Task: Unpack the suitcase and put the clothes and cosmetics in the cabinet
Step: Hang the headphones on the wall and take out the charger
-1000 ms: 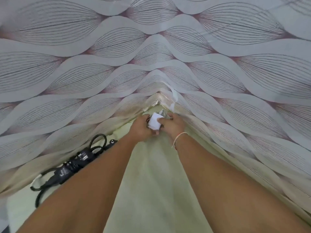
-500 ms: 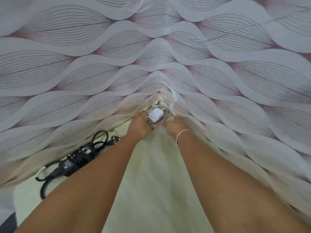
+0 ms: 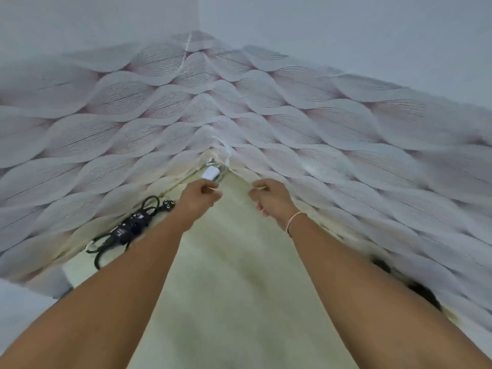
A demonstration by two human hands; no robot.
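Both hands have let go of the white charger [image 3: 210, 172] and drawn back from it; it now lies with its coiled cable in the far corner where the patterned walls meet. The left hand [image 3: 200, 196] and right hand [image 3: 269, 197] hover just short of the charger, apart, fingers loosely curled, holding nothing. The black adapter [image 3: 130, 227] lies left of the charger, beside the left forearm
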